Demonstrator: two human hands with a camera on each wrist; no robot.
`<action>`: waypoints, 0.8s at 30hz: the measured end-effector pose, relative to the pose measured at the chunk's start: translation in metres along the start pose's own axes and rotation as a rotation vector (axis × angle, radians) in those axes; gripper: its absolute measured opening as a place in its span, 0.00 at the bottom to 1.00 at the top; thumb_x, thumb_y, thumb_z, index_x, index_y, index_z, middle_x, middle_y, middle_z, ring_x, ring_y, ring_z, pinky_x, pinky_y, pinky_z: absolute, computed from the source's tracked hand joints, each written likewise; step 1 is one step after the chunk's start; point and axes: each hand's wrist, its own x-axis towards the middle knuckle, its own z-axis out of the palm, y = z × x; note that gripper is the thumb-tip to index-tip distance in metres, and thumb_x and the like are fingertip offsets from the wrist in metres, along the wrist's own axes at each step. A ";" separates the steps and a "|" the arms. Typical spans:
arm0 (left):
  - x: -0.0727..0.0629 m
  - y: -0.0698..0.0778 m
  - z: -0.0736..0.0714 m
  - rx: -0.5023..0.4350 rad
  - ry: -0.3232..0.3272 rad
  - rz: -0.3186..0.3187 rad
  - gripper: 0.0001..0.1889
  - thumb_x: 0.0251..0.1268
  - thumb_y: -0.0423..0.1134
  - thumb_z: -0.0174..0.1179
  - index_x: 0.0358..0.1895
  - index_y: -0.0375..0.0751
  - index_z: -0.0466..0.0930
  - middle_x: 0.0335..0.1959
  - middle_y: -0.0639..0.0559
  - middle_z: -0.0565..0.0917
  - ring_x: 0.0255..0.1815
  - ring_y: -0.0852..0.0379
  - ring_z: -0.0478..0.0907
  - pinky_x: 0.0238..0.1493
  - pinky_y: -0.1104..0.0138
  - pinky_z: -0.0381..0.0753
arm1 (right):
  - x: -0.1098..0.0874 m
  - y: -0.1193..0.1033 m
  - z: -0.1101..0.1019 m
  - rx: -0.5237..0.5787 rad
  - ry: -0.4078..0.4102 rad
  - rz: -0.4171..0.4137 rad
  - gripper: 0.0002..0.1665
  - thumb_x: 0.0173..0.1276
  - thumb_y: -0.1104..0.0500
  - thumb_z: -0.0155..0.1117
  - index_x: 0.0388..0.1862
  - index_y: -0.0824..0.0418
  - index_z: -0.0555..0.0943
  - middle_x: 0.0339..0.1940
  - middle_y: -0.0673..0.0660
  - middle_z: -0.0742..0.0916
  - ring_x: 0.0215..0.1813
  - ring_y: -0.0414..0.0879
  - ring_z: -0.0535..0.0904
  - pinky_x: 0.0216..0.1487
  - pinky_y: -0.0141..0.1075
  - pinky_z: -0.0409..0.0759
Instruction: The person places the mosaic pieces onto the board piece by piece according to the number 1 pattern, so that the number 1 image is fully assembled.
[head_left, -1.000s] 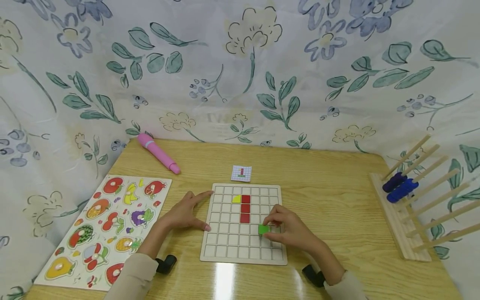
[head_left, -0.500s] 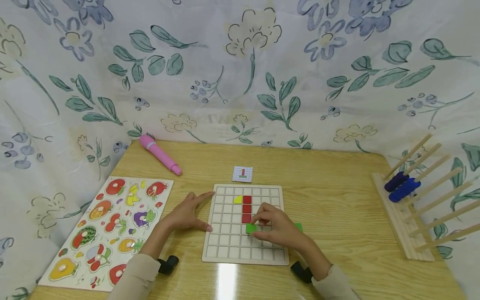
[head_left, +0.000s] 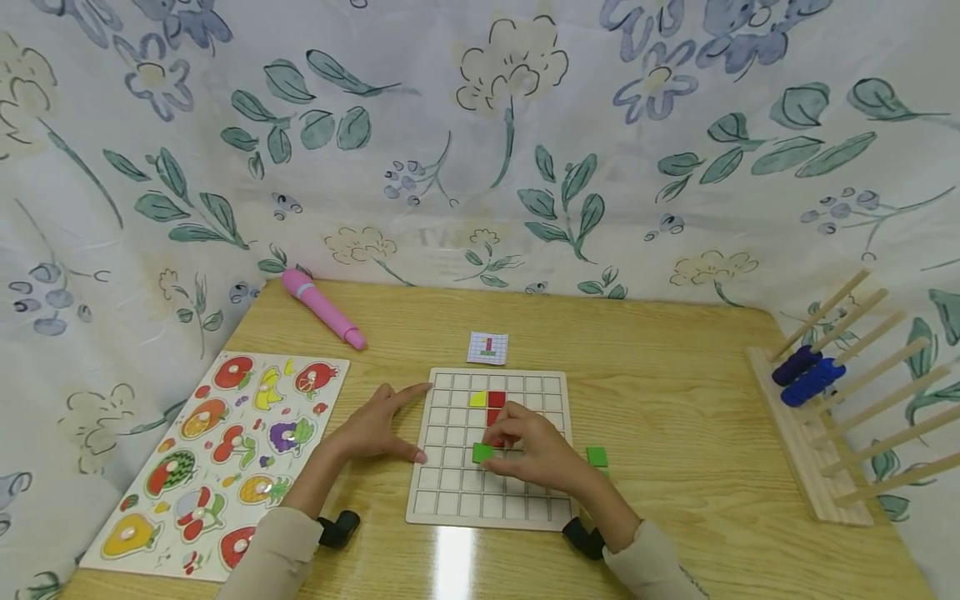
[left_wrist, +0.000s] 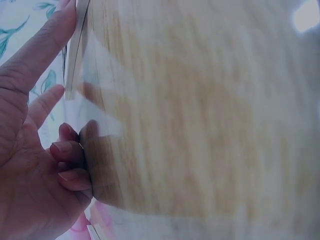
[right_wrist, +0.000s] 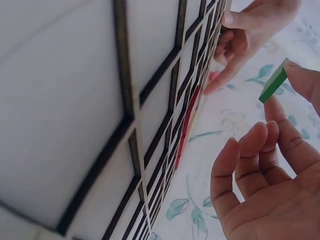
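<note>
One pinched green tile [head_left: 482, 453] in right hand [head_left: 538, 450] — left hand [head_left: 371, 429], two digits straight, against one grid board [head_left: 448, 502].

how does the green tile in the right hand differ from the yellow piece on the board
Place: the green tile is pinched in the right hand, lifted off the board; the yellow piece lies in a cell, next to a red tile.
Shape: the green tile looks four-cornered, while the yellow piece appears to have its upper left corner cut away.
Both are small, plain, single-coloured pieces.
</note>
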 end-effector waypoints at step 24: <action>-0.001 0.002 0.000 -0.002 -0.001 -0.016 0.58 0.36 0.57 0.81 0.77 0.59 0.59 0.42 0.45 0.64 0.36 0.51 0.64 0.38 0.60 0.66 | 0.012 -0.005 0.012 -0.419 -0.113 0.046 0.11 0.58 0.55 0.76 0.36 0.58 0.86 0.34 0.47 0.76 0.32 0.36 0.67 0.34 0.28 0.68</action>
